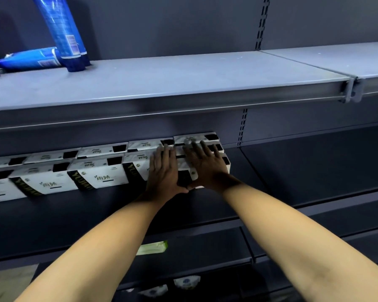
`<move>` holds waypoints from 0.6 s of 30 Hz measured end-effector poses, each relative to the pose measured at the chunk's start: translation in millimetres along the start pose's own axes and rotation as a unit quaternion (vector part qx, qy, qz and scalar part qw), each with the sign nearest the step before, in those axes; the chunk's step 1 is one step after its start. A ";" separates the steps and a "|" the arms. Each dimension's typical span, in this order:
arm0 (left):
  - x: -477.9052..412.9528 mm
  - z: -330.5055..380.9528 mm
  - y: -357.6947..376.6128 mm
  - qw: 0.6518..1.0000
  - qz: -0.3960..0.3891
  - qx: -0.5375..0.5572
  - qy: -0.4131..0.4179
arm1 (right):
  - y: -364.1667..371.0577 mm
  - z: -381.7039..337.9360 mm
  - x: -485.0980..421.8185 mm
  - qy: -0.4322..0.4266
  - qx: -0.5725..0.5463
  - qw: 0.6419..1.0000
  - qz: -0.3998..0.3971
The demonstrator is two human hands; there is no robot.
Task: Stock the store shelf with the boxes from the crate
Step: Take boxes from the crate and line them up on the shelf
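Both forearms reach in from below. The left hand and right hand lie flat on the end stack of boxes, fingers straight and slightly spread, thumbs nearly meeting at its front. The stack closes the right end of the row of boxes on the middle shelf. The step looks like squaring up: press evenly and slide the stack flush with its neighbours. Beyond, blue tubes sit on the upper shelf.

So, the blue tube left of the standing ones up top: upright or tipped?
Tipped: the blue tube lies on its side on the upper shelf, beside the standing tubes.
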State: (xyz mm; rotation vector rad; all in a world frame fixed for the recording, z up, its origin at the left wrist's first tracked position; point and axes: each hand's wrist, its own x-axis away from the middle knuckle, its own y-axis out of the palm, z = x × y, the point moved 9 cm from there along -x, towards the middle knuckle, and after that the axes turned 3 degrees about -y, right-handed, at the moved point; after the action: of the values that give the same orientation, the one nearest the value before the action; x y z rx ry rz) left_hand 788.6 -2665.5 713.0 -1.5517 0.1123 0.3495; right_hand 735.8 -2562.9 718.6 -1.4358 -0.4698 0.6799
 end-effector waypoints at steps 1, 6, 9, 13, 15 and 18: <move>-1.0 -10.5 1.2 1.000 -0.013 -0.001 -0.023 | 2.8 -4.3 -2.9 -0.007 -0.008 1.000 -0.005; -3.9 -29.0 15.8 0.995 -0.087 -0.004 -0.055 | 11.2 -6.4 -8.2 -0.012 -0.009 1.000 -0.004; -5.2 -22.3 15.0 0.995 -0.090 -0.003 -0.031 | 10.2 -6.5 -9.4 -0.015 -0.011 1.000 0.002; -6.7 -16.4 11.5 0.996 -0.091 0.014 0.001 | 9.9 -6.3 -8.8 -0.017 -0.010 1.000 0.004; -7.2 -15.5 14.0 0.995 -0.094 0.016 0.008 | 10.5 -6.5 -8.1 -0.017 -0.007 1.000 0.003; -7.3 -15.5 16.9 0.995 -0.097 0.007 0.011 | 10.0 -7.5 -7.8 -0.016 -0.003 1.000 0.004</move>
State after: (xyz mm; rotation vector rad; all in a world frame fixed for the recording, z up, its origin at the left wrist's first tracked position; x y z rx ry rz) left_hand 779.1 -2682.2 698.6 -1.5376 -0.0182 0.1782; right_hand 733.7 -2573.7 708.8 -1.4349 -0.4920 0.7089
